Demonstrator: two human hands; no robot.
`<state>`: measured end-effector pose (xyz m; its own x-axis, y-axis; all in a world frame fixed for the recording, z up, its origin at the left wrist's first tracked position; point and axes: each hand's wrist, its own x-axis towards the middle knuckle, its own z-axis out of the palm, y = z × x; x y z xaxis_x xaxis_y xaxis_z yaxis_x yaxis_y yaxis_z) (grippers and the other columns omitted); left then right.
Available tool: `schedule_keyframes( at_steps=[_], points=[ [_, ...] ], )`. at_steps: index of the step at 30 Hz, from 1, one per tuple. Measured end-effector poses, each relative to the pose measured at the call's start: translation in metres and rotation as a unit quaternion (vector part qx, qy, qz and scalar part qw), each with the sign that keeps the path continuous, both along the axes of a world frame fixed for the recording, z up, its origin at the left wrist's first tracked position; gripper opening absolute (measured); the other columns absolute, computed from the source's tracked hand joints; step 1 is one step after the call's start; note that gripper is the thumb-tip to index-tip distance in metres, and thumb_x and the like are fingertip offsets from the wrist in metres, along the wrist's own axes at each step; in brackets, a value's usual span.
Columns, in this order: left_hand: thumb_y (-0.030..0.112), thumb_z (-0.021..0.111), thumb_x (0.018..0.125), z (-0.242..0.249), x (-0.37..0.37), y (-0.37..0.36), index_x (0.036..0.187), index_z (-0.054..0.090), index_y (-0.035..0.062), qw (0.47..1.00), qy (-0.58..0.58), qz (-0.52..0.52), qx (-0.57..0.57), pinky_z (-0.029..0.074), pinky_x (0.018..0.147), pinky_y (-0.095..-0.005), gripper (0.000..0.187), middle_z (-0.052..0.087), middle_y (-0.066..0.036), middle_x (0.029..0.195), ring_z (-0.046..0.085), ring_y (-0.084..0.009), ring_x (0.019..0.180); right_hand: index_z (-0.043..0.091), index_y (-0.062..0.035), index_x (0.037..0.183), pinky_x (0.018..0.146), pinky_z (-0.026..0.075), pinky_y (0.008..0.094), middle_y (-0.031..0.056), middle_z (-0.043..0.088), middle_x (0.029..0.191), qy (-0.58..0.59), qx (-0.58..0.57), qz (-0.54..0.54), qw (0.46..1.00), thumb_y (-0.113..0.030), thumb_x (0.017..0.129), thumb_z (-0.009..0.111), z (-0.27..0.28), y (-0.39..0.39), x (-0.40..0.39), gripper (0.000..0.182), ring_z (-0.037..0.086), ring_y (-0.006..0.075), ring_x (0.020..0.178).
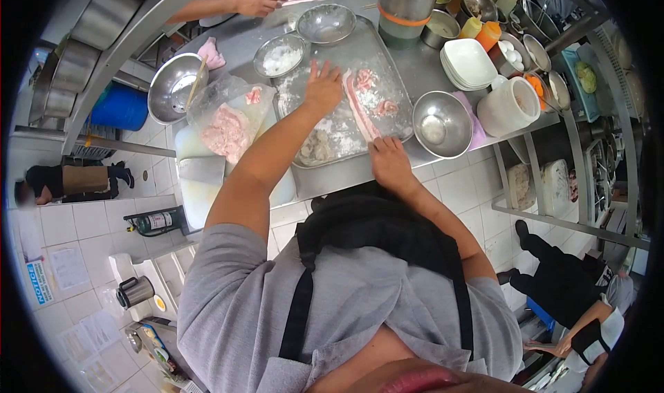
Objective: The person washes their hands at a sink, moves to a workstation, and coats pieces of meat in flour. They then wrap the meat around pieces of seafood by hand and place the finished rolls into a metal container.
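My left hand (324,89) is palm down over the floured metal tray (389,64), fingers spread and holding nothing. Close to its fingertips is the upper end of a long pale pink strip of bacon (357,109). The strip runs down the tray to its near edge, where my right hand (391,161) pinches the lower end. Small pink meat pieces (385,107) rest beside the strip in the flour. A paler clump (317,149) sits in the tray's near left corner.
Left of the tray, a plastic bag of pink meat (228,132) lies on a white board (197,210) by a cleaver (203,170). Steel bowls (441,125) flank the tray; one holds white powder (280,58). Across the table, another person's hand (259,4) holds a similar strip.
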<state>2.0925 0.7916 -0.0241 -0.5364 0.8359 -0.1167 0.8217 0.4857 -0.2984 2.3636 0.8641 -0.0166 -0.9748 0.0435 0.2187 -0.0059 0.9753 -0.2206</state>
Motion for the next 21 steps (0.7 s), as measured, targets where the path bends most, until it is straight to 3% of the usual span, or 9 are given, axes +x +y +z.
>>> schedule_keyframes(
  at_steps=[1,3,4,9,12,16,18,21],
  points=[
    [0.013,0.046,0.098,-0.008,-0.001,-0.003,0.155,0.046,0.0191,1.0,0.001,-0.001,0.0,0.008,0.126,-0.0602,0.058,0.041,0.003,0.164,0.03,-0.0231,0.155,0.068,-0.0021,0.094,0.096,0.044,0.0433,0.0111,0.061,0.098,0.001,0.0,-0.001,1.0,-0.013,0.086,0.056,0.002,0.003,0.0,0.018,0.058,0.0285,0.1],
    [0.013,0.045,0.098,-0.016,0.003,-0.013,0.155,0.046,0.0183,0.977,-0.075,-0.177,0.092,0.008,0.126,-0.0604,0.057,0.039,0.003,0.165,0.029,-0.0214,0.156,0.069,-0.003,0.099,0.102,0.042,0.0469,0.0102,0.062,0.101,0.026,0.02,0.003,0.999,-0.013,0.087,0.056,0.002,0.003,0.005,0.02,0.058,0.0285,0.104],
    [0.013,0.045,0.098,-0.015,0.007,-0.013,0.155,0.046,0.0183,0.977,-0.081,-0.178,0.087,0.008,0.126,-0.0604,0.057,0.039,0.003,0.165,0.029,-0.0214,0.156,0.069,-0.003,0.099,0.102,0.042,0.0469,0.0102,0.062,0.101,0.022,0.014,0.001,1.0,-0.013,0.087,0.056,0.001,0.001,0.008,0.02,0.058,0.0285,0.104],
    [0.009,0.042,0.098,-0.008,0.002,0.0,0.159,0.039,0.0179,0.992,-0.099,-0.083,0.007,0.004,0.126,-0.0627,0.062,0.034,0.003,0.168,0.026,-0.0213,0.157,0.069,-0.0034,0.103,0.108,0.039,0.0511,0.009,0.063,0.105,0.015,0.013,-0.008,1.0,-0.013,0.088,0.056,-0.002,0.002,0.007,0.023,0.057,0.0281,0.108],
    [0.009,0.041,0.098,-0.01,0.001,0.003,0.162,0.034,0.0176,0.993,-0.105,-0.057,0.016,0.003,0.126,-0.0629,0.064,0.033,0.003,0.168,0.024,-0.0225,0.157,0.069,-0.003,0.105,0.109,0.038,0.0521,0.0087,0.063,0.105,-0.01,0.007,-0.006,1.0,-0.014,0.088,0.056,0.004,0.004,0.009,0.024,0.056,0.0281,0.109],
    [0.013,0.038,0.101,-0.014,-0.004,0.012,0.16,0.037,0.0174,0.995,-0.076,-0.047,0.031,0.0,0.125,-0.0656,0.059,0.036,0.003,0.167,0.027,-0.0222,0.156,0.07,-0.0027,0.107,0.11,0.038,0.0529,0.0084,0.063,0.104,0.018,-0.011,-0.006,1.0,-0.013,0.088,0.057,0.002,0.008,0.011,0.025,0.056,0.0282,0.109],
    [0.011,0.041,0.099,-0.012,-0.009,0.02,0.164,0.029,0.0172,0.995,-0.102,0.006,-0.005,0.0,0.125,-0.0654,0.066,0.03,0.002,0.17,0.021,-0.0232,0.158,0.068,-0.0023,0.115,0.11,0.037,0.0535,0.0082,0.062,0.108,0.003,-0.03,0.005,1.0,-0.009,0.083,0.059,0.001,0.012,0.012,0.034,0.056,0.0291,0.111],
    [0.011,0.04,0.099,-0.008,-0.016,0.031,0.164,0.028,0.0172,0.995,-0.086,0.04,-0.033,0.0,0.124,-0.0661,0.066,0.029,0.002,0.17,0.02,-0.023,0.159,0.068,-0.0014,0.121,0.111,0.036,0.0542,0.008,0.064,0.112,0.009,-0.058,0.021,0.998,-0.008,0.084,0.059,0.002,0.02,0.017,0.039,0.056,0.0297,0.112]
  ],
)
